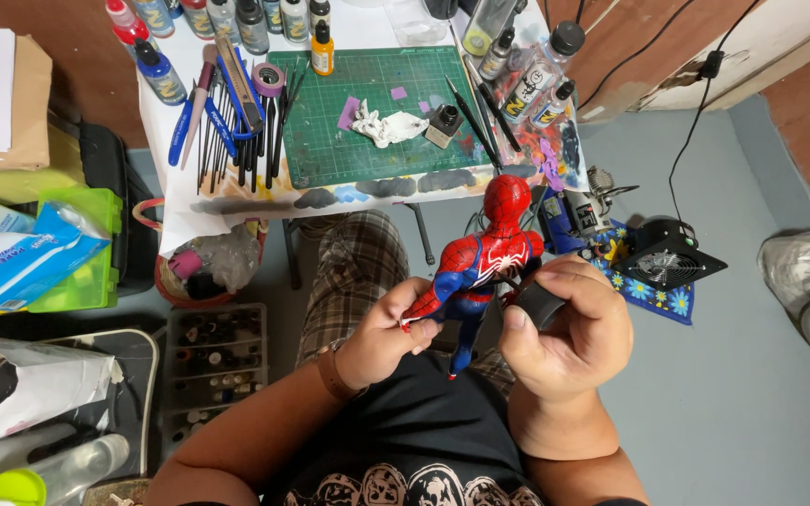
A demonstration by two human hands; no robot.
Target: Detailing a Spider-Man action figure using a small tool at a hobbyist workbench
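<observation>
Hands meet over the lap, below the bench's [236, 201] near edge. Left hand [382, 339] has its grip closed on the outstretched arm of a red-and-blue figure [480, 267], which stands nearly upright, head toward 12 o'clock and legs hanging toward 6 between the two hands. Right hand [569, 328], at 3 o'clock of the figure, has its grip closed on a dark roll [538, 305], touching the figure's side. On the bench, a green mat [330, 141] carries a white crumpled wipe [384, 125] and a small dark pot [442, 122]; brushes [236, 117] lie along its 9 o'clock edge, bottles [532, 80] crowd its 3 o'clock edge. Bare grey floor [733, 394] lies open toward 3 and 4 o'clock of the right hand. A small black fan [665, 260] sits at 2 o'clock, close by. Toward 9 o'clock, a tray of small jars [213, 361] and bags hem in the left elbow.
</observation>
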